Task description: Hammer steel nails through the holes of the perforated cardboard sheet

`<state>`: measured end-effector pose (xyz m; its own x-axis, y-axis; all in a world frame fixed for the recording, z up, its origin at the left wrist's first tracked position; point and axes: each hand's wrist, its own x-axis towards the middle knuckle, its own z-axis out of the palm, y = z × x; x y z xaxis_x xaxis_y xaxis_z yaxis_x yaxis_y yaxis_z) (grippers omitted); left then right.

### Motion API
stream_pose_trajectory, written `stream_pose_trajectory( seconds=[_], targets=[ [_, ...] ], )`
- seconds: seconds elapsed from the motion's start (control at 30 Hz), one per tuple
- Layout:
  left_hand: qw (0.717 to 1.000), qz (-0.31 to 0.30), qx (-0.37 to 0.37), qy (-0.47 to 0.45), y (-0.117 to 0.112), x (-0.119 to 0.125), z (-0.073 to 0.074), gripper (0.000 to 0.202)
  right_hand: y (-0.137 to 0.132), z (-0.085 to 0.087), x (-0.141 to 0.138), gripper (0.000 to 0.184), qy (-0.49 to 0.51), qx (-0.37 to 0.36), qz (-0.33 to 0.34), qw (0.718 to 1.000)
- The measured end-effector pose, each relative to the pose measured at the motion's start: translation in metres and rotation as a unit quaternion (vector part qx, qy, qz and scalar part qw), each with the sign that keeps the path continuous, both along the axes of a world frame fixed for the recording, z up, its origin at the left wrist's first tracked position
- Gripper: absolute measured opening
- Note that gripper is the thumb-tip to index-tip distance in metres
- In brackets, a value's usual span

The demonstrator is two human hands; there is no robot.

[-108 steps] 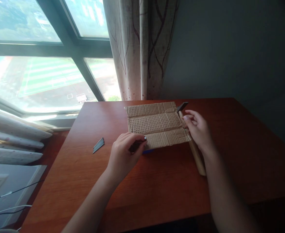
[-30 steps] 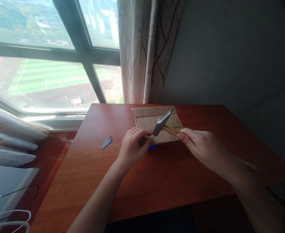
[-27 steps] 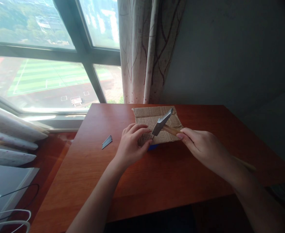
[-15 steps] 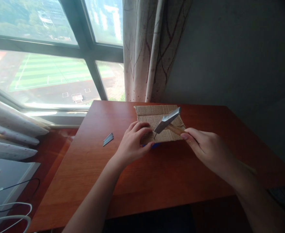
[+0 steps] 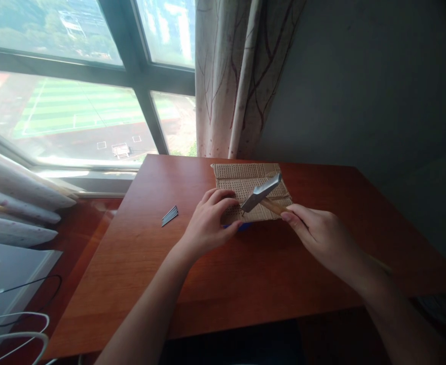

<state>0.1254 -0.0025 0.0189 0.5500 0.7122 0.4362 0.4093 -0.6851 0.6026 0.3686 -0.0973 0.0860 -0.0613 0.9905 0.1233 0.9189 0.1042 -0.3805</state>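
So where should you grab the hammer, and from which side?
Probably by the wooden handle, coming from the person's right, where the right hand grips it. It's slim and slants toward that side, so fingers can wrap around it. The metal head points over the cardboard, near the left hand, so that end looks worse to grab.

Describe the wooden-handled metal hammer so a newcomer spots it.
On the reddish-brown wooden table by the window, find the brown perforated cardboard sheet. Over it, the bare right hand grips the silver-grey metal hammer by its wooden handle. Unlike the thin grey nails lying flat farther left, it has one thick metal head.
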Motion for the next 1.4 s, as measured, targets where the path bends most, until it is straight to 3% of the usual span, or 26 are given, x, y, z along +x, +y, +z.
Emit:
stream_pose_trajectory(
  seconds=[0.53, 0.73, 0.83, 0.93, 1.1, 1.23, 1.4],
  targets=[
    [1.000, -0.003, 0.002, -0.004, 0.000, 0.000, 0.001, 0.031, 0.002, -0.008, -0.001, 0.043, 0.007, -0.019, 0.002, 1.000],
    [1.000, -0.003, 0.003, 0.001, 0.000, 0.000, 0.001, 0.030, 0.001, -0.007, -0.003, 0.041, 0.041, -0.027, 0.005, 0.999],
    [1.000, -0.004, 0.003, 0.004, 0.000, 0.000, 0.002, 0.030, 0.000, -0.006, 0.000, 0.039, 0.108, -0.015, -0.005, 0.994],
    [1.000, -0.004, 0.002, 0.007, -0.001, 0.000, 0.001, 0.028, -0.001, -0.008, 0.007, 0.034, 0.233, 0.020, -0.036, 0.972],
    [1.000, -0.001, 0.000, 0.003, -0.001, -0.001, 0.001, 0.028, 0.007, -0.016, 0.016, 0.029, 0.417, 0.104, -0.069, 0.900],
    [1.000, -0.001, -0.002, 0.002, 0.000, 0.000, 0.001, 0.028, 0.016, -0.016, 0.019, 0.029, 0.486, 0.147, -0.075, 0.858],
    [1.000, 0.004, 0.000, 0.007, -0.001, 0.001, 0.002, 0.028, 0.022, -0.022, 0.025, 0.024, 0.522, 0.171, -0.079, 0.832]
  ],
)
